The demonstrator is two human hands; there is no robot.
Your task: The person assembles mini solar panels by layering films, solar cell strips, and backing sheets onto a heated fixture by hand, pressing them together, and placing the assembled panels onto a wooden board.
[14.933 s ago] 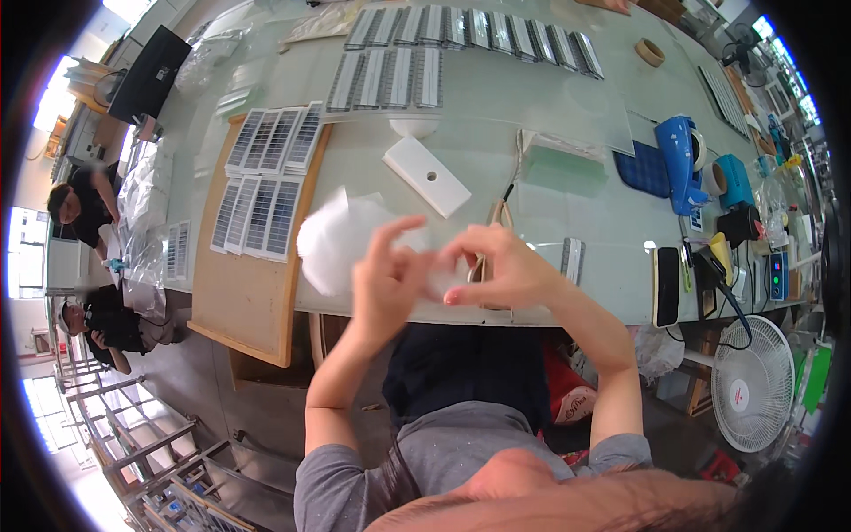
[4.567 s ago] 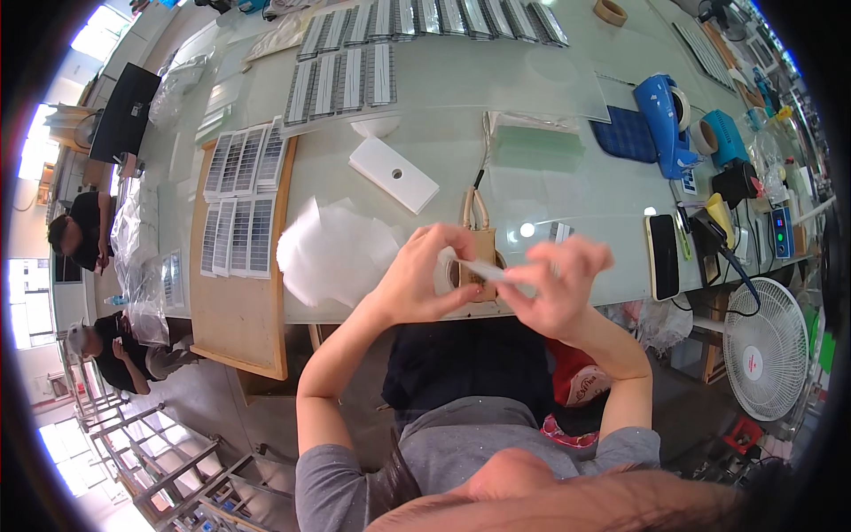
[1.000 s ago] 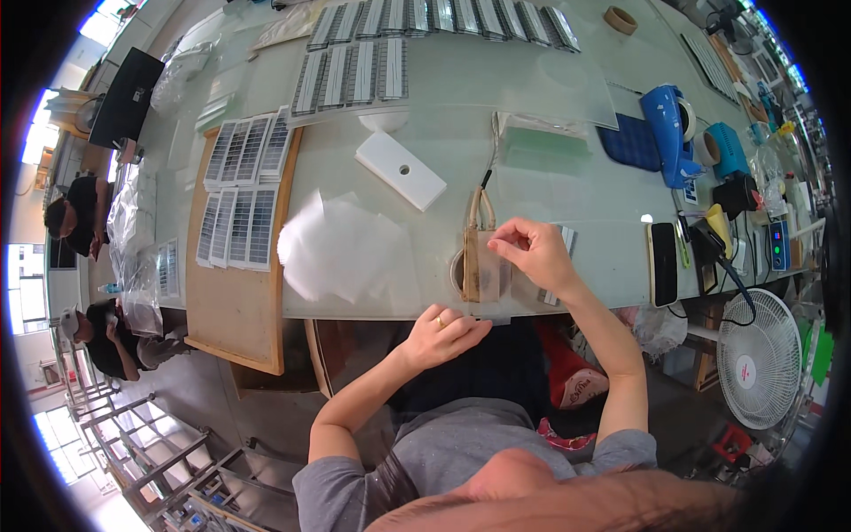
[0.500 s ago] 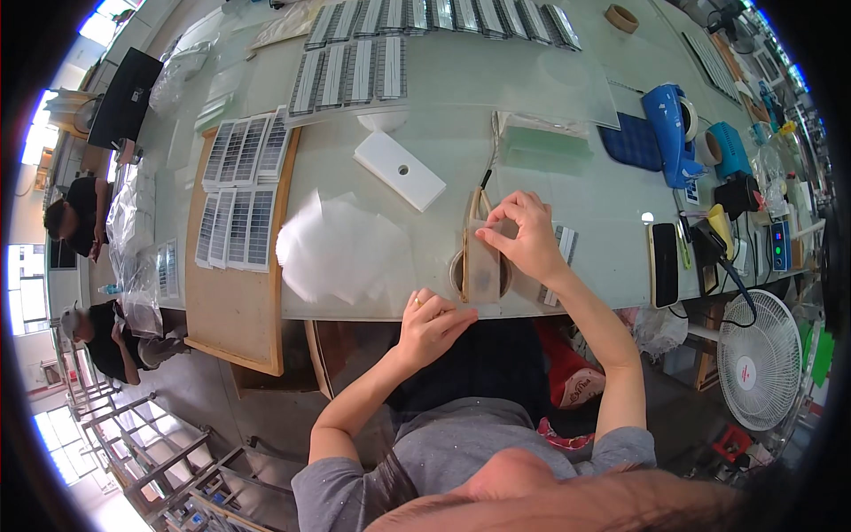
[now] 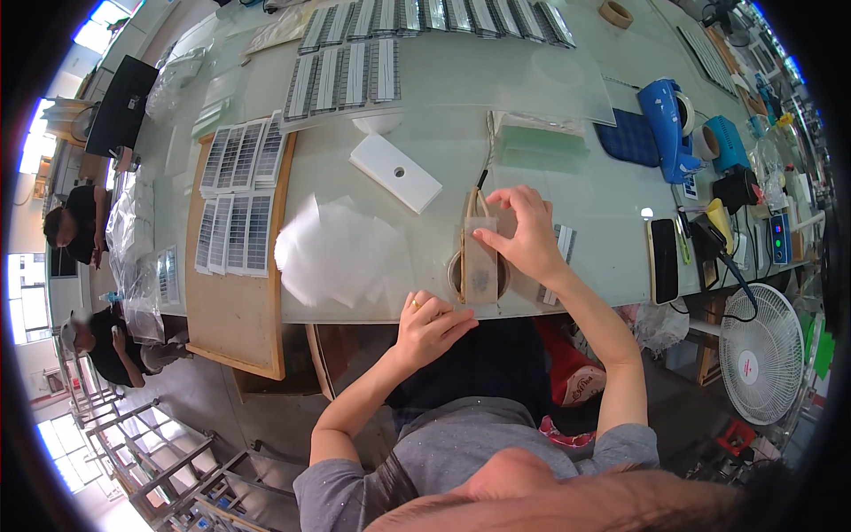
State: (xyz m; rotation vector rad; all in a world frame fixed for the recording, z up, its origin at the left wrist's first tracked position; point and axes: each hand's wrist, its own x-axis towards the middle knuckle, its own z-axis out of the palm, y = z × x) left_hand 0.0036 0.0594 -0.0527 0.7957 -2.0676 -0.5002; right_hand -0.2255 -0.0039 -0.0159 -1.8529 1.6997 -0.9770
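Observation:
In front of me a narrow beige block point(image 5: 480, 266) lies lengthwise over a round dark-rimmed base point(image 5: 504, 277), with a greyish patch on its near end. My right hand point(image 5: 527, 232) bends over its far end. The thumb tip touches the block's top, and the index finger is arched apart from the thumb. Left of the block's near end, by the front edge of the table, my left hand point(image 5: 430, 326) has its fingers curled and thumb and forefinger pinched. Whatever is between those fingertips is too small to make out.
Left of the block are a translucent white sheet pile point(image 5: 332, 253) and a white box point(image 5: 396, 173) with a hole. Gridded strips point(image 5: 235, 232) lie on a wooden board point(image 5: 232, 306). A phone point(image 5: 662, 262), a blue tape dispenser point(image 5: 667, 129) and a fan point(image 5: 762, 357) are right.
My right index finger has lifted away from the thumb, widening the gap between them. The greyish patch on the block's near end now shows. My left hand stays nearly still.

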